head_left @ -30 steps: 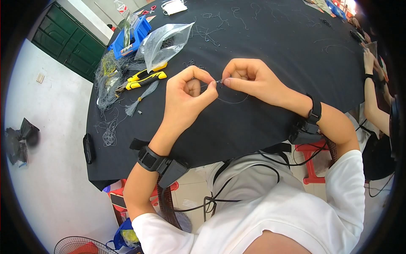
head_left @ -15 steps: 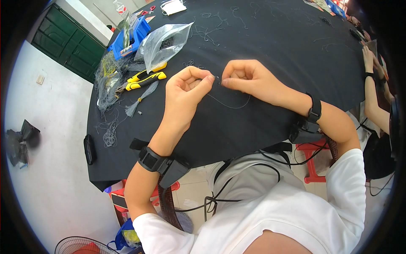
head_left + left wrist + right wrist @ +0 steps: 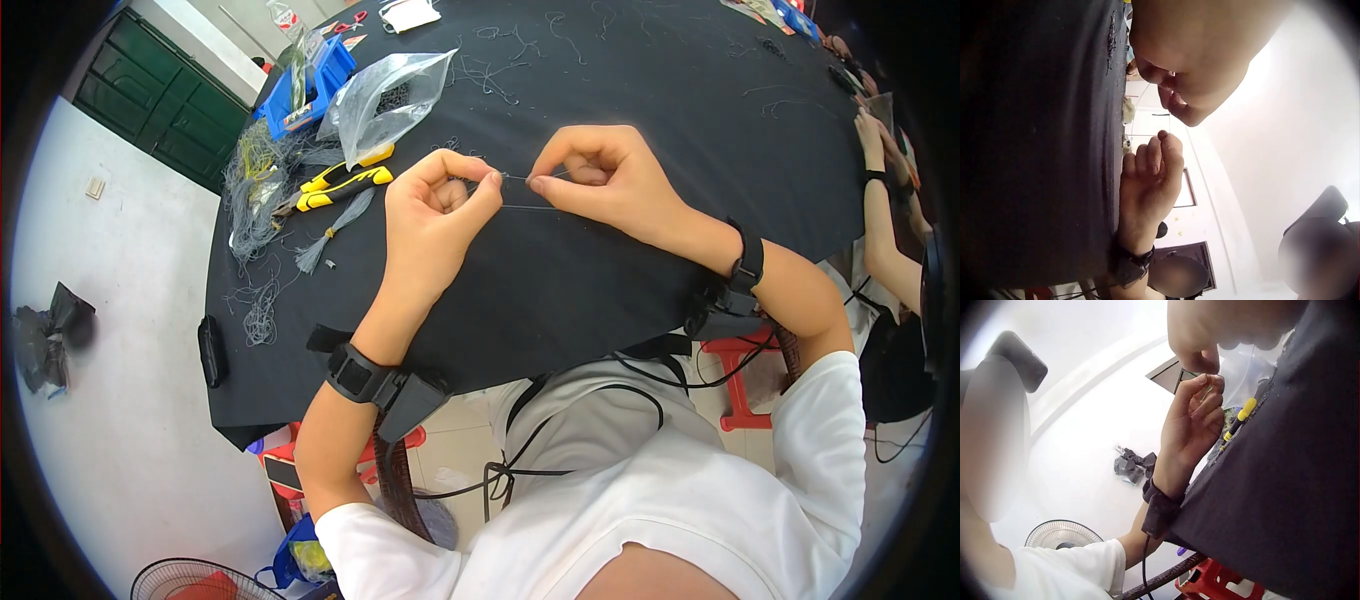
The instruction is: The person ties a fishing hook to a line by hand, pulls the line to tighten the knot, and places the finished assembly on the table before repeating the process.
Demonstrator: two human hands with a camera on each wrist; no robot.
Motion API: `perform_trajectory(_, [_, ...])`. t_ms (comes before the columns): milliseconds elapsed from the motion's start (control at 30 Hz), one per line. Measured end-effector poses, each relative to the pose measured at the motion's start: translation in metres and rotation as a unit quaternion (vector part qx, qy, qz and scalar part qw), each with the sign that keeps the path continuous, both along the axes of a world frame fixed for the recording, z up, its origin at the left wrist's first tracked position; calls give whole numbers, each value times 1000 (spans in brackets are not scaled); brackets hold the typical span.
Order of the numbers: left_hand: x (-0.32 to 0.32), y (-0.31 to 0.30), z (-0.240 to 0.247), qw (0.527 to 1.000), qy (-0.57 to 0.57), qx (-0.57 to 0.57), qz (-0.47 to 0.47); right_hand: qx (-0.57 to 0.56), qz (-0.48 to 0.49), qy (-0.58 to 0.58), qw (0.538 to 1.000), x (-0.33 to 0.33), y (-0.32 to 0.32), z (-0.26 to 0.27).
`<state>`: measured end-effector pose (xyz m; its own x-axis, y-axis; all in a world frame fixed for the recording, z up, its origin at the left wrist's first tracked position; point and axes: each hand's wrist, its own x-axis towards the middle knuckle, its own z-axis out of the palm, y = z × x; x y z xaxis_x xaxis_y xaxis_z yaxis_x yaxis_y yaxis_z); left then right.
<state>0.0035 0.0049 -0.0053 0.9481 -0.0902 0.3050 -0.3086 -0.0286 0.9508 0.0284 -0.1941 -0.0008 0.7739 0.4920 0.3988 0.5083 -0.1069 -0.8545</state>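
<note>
In the head view the left hand point(image 3: 436, 215) and right hand point(image 3: 615, 185) face each other above the black cloth, a short gap apart. Each pinches a thin grey line point(image 3: 528, 207) between thumb and index finger, and a strand spans the gap between the fingertips. Whether a small piece sits on the line at the left fingertips is too small to tell. The left wrist view shows the right hand point(image 3: 1152, 178) below the left hand point(image 3: 1200, 50); the right wrist view has the left hand point(image 3: 1191, 425) beneath the right hand point(image 3: 1229, 325).
Yellow-black pliers point(image 3: 345, 188), a tied grey bundle point(image 3: 330, 238) and tangled line point(image 3: 250, 195) lie left on the table point(image 3: 560, 300). Behind them are a clear bag point(image 3: 390, 95) and a blue bin point(image 3: 320, 85). Loose strands lie farther back. Another person's arm point(image 3: 885, 235) is at right.
The gap between the fingertips has widened a little, with the right hand slightly raised. The line that hung in a loop below the hands now runs nearly straight between them.
</note>
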Motion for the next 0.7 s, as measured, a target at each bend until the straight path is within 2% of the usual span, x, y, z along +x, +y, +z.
perform_trajectory(200, [-6,1,7,994,-39,103,4,-7,-20,-71,997,-5,1,2])
perform_trajectory(700, [-6,-3,6,988,-88,124,3,21,-54,-116,992,-6,0,1])
